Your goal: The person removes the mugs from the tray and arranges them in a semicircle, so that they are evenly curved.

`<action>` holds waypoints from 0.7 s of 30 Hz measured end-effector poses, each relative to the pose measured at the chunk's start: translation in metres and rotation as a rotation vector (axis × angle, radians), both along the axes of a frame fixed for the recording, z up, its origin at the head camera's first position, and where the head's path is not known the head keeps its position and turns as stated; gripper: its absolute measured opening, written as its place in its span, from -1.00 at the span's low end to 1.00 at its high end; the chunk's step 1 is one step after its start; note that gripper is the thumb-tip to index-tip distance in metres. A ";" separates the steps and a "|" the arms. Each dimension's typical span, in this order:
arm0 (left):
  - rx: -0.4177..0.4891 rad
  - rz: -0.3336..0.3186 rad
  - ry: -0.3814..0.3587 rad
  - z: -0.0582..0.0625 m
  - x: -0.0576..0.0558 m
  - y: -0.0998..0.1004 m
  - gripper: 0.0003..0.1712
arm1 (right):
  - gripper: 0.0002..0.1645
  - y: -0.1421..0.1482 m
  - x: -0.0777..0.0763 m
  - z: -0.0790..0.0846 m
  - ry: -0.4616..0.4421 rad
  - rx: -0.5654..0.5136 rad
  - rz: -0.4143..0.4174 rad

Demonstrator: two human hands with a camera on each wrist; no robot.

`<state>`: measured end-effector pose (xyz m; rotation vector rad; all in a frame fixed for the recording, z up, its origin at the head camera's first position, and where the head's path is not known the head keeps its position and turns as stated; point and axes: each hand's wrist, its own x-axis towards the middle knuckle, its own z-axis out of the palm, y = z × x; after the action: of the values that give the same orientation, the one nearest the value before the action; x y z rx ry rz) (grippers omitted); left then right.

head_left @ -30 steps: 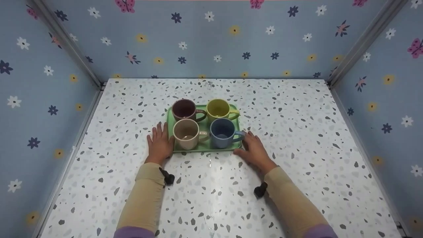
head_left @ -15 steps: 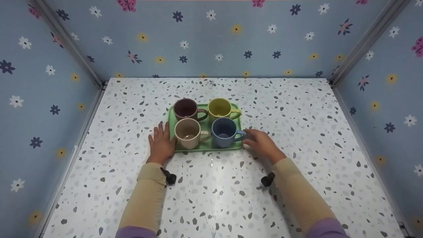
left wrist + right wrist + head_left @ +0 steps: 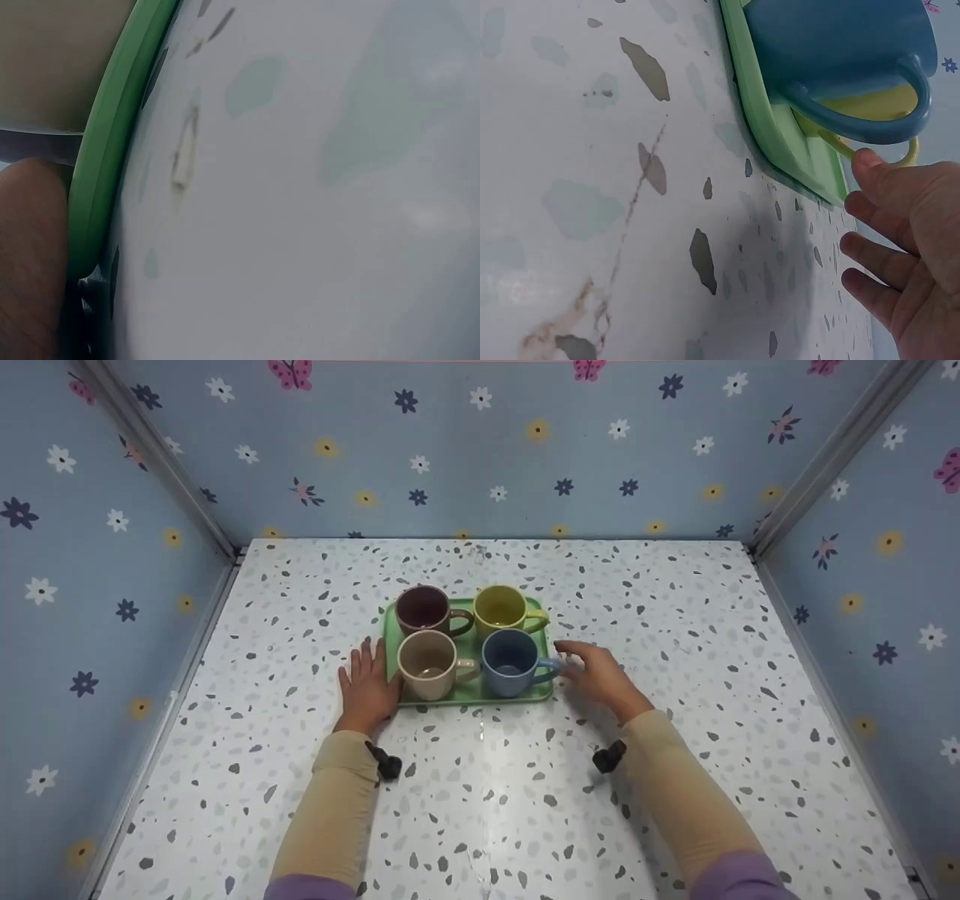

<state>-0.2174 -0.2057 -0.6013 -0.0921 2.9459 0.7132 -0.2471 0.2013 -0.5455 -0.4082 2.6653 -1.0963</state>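
Tray: the green tray (image 3: 471,692) lies flat on the speckled table (image 3: 480,802), short of the far edge and roughly midway between the left and right edges.
Maroon mug: the maroon mug (image 3: 424,613) stands upright at the tray's far left corner.
Yellow mug: the yellow mug (image 3: 500,609) stands upright at the far right corner.
Cream mug: the cream mug (image 3: 427,669) stands upright at the near left corner.
Blue mug: the blue mug (image 3: 510,666) stands upright at the near right corner, its handle reaching past the right edge.
Handles: all four point towards the tray's right edge.
Left hand: the left hand (image 3: 368,688) lies along the tray's left edge, fingers straight and slightly spread, thumb at the rim by the near left corner.
Right hand: the right hand (image 3: 600,671) is beyond the tray's right edge, fingers parted and gently bent, a fingertip just beside the blue handle; whether they touch, I cannot tell.
Walls: blue flowered panels (image 3: 480,450) stand along the table's far, left and right edges.
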 end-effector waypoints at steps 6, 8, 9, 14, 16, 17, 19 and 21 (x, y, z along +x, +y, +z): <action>-0.002 0.002 -0.006 -0.001 0.001 0.001 -0.15 | -0.45 -0.004 -0.007 0.003 0.067 -0.067 -0.051; -0.002 0.002 -0.008 -0.001 0.000 0.001 -0.15 | -0.48 -0.006 -0.010 0.004 0.087 -0.082 -0.071; -0.001 0.003 -0.007 -0.001 0.000 0.001 -0.15 | -0.49 -0.007 -0.011 0.005 0.093 -0.090 -0.081; 0.003 0.004 0.004 0.000 0.001 0.002 -0.16 | -0.54 -0.013 -0.016 0.009 0.097 -0.128 -0.133; 0.006 0.002 0.005 0.001 0.002 0.002 -0.16 | -0.54 -0.016 -0.018 0.010 0.100 -0.150 -0.147; 0.006 0.001 0.005 0.001 0.002 0.002 -0.16 | -0.54 -0.017 -0.018 0.010 0.103 -0.163 -0.154; 0.006 0.000 0.006 0.001 0.002 0.002 -0.16 | -0.54 -0.020 -0.020 0.010 0.120 -0.186 -0.163; 0.004 0.001 0.006 0.001 0.002 0.001 -0.16 | -0.53 -0.022 -0.022 0.010 0.137 -0.209 -0.173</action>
<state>-0.2157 -0.2045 -0.6002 -0.0919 2.9506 0.7207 -0.2688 0.1791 -0.5353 -0.3031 2.7561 -1.4561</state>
